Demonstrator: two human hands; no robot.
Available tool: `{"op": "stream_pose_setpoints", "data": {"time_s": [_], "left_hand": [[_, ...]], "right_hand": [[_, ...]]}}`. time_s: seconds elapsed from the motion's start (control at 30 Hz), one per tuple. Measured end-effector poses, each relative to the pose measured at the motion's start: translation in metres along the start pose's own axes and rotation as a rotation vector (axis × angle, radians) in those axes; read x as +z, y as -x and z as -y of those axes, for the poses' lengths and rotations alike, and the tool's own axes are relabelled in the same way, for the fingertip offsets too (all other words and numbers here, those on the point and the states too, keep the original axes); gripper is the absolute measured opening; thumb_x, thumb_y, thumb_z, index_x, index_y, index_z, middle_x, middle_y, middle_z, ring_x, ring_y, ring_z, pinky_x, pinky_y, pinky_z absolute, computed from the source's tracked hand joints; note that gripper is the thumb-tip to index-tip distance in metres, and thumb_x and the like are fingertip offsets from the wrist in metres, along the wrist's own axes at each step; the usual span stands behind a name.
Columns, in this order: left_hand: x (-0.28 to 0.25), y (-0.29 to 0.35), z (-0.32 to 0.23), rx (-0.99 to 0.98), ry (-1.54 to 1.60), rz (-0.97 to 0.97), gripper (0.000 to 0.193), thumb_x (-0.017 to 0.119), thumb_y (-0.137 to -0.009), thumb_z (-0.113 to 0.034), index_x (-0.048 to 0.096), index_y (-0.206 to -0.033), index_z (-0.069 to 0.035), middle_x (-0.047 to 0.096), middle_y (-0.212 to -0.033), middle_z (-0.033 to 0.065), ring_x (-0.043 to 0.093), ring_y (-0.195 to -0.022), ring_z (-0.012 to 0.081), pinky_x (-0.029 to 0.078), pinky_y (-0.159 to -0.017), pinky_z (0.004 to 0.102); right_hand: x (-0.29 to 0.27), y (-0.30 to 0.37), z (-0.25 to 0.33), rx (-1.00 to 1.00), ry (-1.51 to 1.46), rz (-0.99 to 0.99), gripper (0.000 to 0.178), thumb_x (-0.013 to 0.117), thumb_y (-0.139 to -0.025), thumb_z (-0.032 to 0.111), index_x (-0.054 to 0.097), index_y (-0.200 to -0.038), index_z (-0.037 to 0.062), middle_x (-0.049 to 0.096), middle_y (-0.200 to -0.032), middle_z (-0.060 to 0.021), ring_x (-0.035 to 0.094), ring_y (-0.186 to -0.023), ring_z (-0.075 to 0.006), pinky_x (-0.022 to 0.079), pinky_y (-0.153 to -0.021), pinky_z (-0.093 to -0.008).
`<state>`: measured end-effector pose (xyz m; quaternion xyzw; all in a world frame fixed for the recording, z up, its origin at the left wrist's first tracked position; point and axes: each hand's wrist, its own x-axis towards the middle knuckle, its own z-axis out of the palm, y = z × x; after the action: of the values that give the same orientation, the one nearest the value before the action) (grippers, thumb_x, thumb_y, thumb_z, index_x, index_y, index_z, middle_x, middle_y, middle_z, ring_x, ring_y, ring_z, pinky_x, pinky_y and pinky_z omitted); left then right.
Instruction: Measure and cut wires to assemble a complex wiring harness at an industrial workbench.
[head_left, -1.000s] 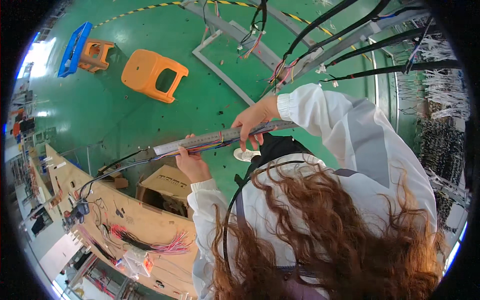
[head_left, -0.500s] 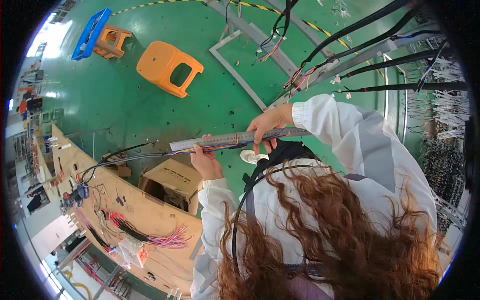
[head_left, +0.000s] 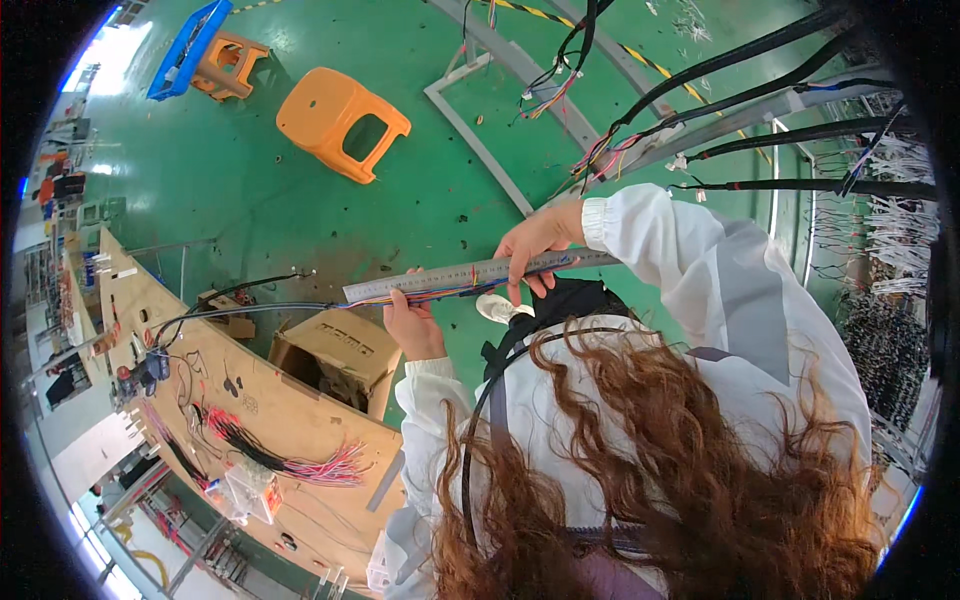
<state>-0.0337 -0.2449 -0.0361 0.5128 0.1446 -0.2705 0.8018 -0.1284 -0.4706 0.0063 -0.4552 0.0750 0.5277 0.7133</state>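
Note:
A long steel ruler (head_left: pixel 428 278) slants across in front of my body, its right end a little higher. Along its near edge runs a wire harness (head_left: pixel 440 294) of thin coloured wires, which continues leftward as a dark sheathed cable (head_left: pixel 260 310) to the board. Near the ruler's left end, my left hand (head_left: pixel 413 328) pinches ruler and wires together, thumb on the near side. My right hand (head_left: pixel 538 250) is closed around both farther right, fingers bent over them. Some of its fingertips and the stretch under its palm are hidden.
On the left stands a wooden board (head_left: pixel 270 385) bearing a bundle of red and black wires (head_left: pixel 290 462) and a clear plastic box (head_left: pixel 250 492). An open cardboard box (head_left: pixel 345 350) sits beside it. Orange stools (head_left: pixel 335 120) stand ahead; black cables (head_left: pixel 720 75) hang over a metal frame (head_left: pixel 480 145) at right.
Both hands keep their hold on the ruler and wires, with hardly any movement. The view has shifted slightly, so the board and stools appear a little displaced.

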Motion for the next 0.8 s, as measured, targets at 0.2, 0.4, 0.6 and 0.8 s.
{"op": "stream_pose_setpoints", "data": {"time_s": [0.2, 0.4, 0.6, 0.8], "left_hand": [[-0.005, 0.004, 0.0, 0.001, 0.009, -0.005, 0.03, 0.031, -0.092, -0.012, 0.03, -0.117, 0.004, 0.047, -0.111, 0.0253, 0.052, -0.1, 0.0349, 0.049, -0.082, 0.042], [-0.018, 0.003, 0.003, -0.01, 0.017, 0.018, 0.031, 0.032, -0.092, -0.013, 0.03, -0.118, 0.004, 0.046, -0.113, 0.026, 0.052, -0.1, 0.0353, 0.049, -0.081, 0.0436], [-0.017, 0.003, 0.001, -0.022, 0.026, 0.01, 0.032, 0.032, -0.092, -0.014, 0.028, -0.119, 0.003, 0.046, -0.113, 0.0264, 0.051, -0.1, 0.0359, 0.049, -0.081, 0.0439], [-0.011, 0.005, -0.007, -0.028, 0.003, 0.004, 0.032, 0.03, -0.093, -0.014, 0.028, -0.12, 0.002, 0.046, -0.114, 0.0259, 0.051, -0.101, 0.0363, 0.049, -0.081, 0.0428]], "right_hand": [[-0.002, 0.0, 0.001, 0.005, -0.005, 0.033, 0.031, 0.052, -0.079, 0.012, 0.043, -0.107, 0.0022, 0.062, -0.096, -0.0082, 0.06, -0.059, -0.0143, 0.049, -0.049, -0.0258], [0.005, 0.003, 0.01, 0.049, 0.005, 0.075, 0.029, 0.054, -0.079, 0.013, 0.044, -0.104, 0.0031, 0.063, -0.093, -0.0076, 0.059, -0.058, -0.0135, 0.049, -0.049, -0.0252], [-0.003, -0.009, -0.002, 0.027, -0.026, 0.097, 0.034, 0.05, -0.082, 0.009, 0.039, -0.114, 0.0025, 0.06, -0.099, -0.0125, 0.062, -0.066, -0.018, 0.051, -0.054, -0.0296], [0.003, -0.006, 0.003, 0.024, 0.022, 0.062, 0.031, 0.05, -0.082, 0.01, 0.04, -0.111, 0.0032, 0.061, -0.097, -0.0119, 0.062, -0.069, -0.0192, 0.051, -0.055, -0.0302]]}}
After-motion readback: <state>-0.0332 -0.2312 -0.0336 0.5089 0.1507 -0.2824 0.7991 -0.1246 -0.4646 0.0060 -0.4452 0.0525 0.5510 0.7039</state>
